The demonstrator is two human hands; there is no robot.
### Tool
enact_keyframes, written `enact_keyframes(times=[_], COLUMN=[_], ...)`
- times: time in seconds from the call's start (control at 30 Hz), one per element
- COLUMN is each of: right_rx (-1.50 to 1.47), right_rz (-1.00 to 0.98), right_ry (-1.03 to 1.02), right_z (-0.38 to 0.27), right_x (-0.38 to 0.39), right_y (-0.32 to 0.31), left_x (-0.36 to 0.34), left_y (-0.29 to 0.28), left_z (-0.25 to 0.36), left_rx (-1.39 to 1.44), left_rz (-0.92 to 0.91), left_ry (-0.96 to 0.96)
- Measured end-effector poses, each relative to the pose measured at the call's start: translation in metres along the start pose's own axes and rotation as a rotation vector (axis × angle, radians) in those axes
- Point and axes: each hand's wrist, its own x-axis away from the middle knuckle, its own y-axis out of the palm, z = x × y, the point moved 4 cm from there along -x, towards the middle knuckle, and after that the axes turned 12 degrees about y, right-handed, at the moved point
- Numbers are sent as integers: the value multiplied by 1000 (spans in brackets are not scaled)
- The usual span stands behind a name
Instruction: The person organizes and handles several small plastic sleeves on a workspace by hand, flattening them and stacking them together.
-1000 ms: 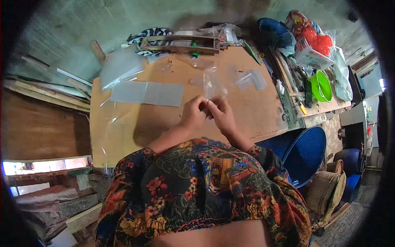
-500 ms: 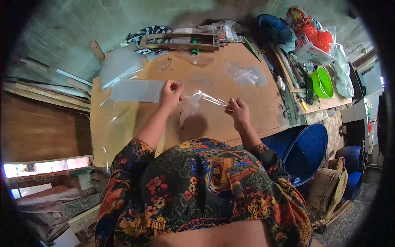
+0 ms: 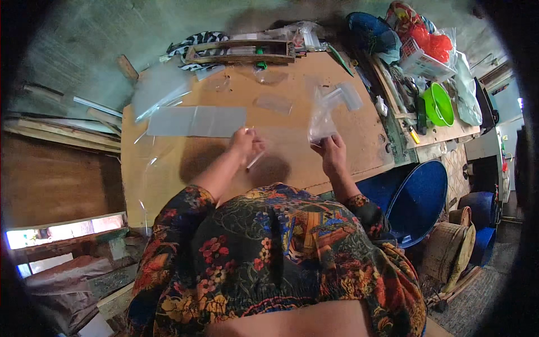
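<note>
Big brown board table [image 3: 168, 168] fills the middle of the view, you sit at its near edge, floral sleeves coming in from the bottom. A round blue tub [image 3: 418, 205] stands on edge to your right below the table corner, with woven baskets [image 3: 446, 258] just beyond it. Further right, on a side bench, there's a green bucket [image 3: 439, 105], and behind that a white basket with red stuff [image 3: 429, 53] inside clear wrap.

On the table: a long flat stack of frosted plastic sheets [image 3: 196, 121] lies left of centre, well apart from your right hand and just beyond your left. A bigger loose clear sheet [image 3: 160, 90] lies at the far left corner. A wooden tray frame [image 3: 241, 51] sits along the far edge. Small clear bags [image 3: 345, 95] lie on the far right part of the board, and one small flat clear piece [image 3: 273, 104] lies mid-table.

Your right hand [image 3: 334, 154] is raised over the table's near right part, fingers pressed together, pinching the lower end of a clear plastic bag [image 3: 321, 121] that stands up limp above the hand, off the board.

Your left hand [image 3: 247, 145] is over the table centre, fingers curled and pinching a thin clear strip [image 3: 255, 161] that pokes down from the fist; can't tell exactly what it is. The hands are apart, no shared hold.
</note>
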Motion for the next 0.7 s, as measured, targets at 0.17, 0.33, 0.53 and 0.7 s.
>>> enact_keyframes(times=[0.17,0.33,0.53,0.7], right_rx=[-23,354,1455,1800], right_rz=[192,413,360,-405], right_ry=[173,78,-814,-887], right_z=[16,51,-25,-9], right_x=[16,3,46,46], right_y=[-24,-63,0,57], left_x=[-18,-26,-23,-17], left_y=[-19,-6,-10,15], left_z=[44,58,63,61], left_rx=[-835,-1388,-1691,-1816], left_rz=[-275,-437,-532,-363], left_ry=[403,618,657,1087])
